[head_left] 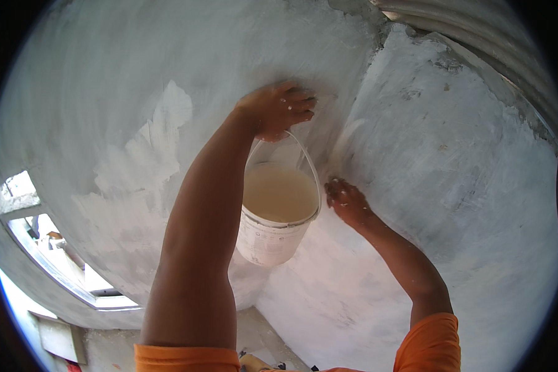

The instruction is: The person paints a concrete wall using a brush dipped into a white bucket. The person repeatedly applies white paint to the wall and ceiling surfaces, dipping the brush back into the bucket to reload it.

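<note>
My left hand [279,109] is up against the grey-white wall [121,60], fingers slightly apart and specked with white. From its thumb side hangs a white plastic bucket [272,242] by its wire handle [310,160]. Cloudy beige liquid [281,193] fills much of the bucket. To the right of the bucket, my right hand [348,199] is close to the wall corner, its fingers curled and spotted with white. Whether something small is between those fingers cannot be told.
A second patchy wall [446,153] meets the first at a corner. Corrugated roofing [483,32] runs above. A window opening [60,255] is at lower left. The floor [260,330] shows below, with a yellowish object [253,362] at the bottom edge.
</note>
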The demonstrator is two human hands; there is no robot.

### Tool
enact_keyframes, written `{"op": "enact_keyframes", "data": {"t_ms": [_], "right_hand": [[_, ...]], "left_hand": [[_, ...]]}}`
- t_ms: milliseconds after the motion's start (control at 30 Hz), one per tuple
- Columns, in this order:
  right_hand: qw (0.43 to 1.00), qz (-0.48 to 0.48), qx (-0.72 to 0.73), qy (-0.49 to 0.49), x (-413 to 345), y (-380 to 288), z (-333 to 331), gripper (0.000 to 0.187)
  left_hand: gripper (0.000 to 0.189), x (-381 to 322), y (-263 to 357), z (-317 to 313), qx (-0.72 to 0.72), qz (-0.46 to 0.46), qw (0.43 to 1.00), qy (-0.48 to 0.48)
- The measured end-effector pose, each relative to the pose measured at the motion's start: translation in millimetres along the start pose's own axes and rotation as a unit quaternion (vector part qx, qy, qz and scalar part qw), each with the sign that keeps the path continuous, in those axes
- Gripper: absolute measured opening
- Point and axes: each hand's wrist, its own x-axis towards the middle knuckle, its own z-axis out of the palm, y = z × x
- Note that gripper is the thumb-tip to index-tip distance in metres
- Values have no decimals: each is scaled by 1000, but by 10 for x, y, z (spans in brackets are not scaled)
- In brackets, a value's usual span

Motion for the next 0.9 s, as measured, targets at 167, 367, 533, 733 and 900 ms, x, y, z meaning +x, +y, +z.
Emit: {"op": "enact_keyframes", "data": {"t_ms": [167, 367, 533, 733, 900], "right_hand": [[973, 44, 108, -198, 218, 327, -42, 16], [976, 179, -24, 125, 1224, 658, -1245, 22], [980, 48, -173, 84, 636, 463, -331, 27], [979, 50, 93, -174, -123, -369, 537, 23], [961, 31, 250, -110, 254, 590, 364, 15]], "left_hand": [[73, 81, 26, -103, -1, 6, 1000, -3], [73, -97, -11, 45, -16, -10, 1000, 4], [70, -4, -31, -22, -5, 4, 1000, 14], [69, -25, 9, 29, -24, 1, 1000, 13], [68, 115, -1, 65, -23, 3, 999, 44]]}}
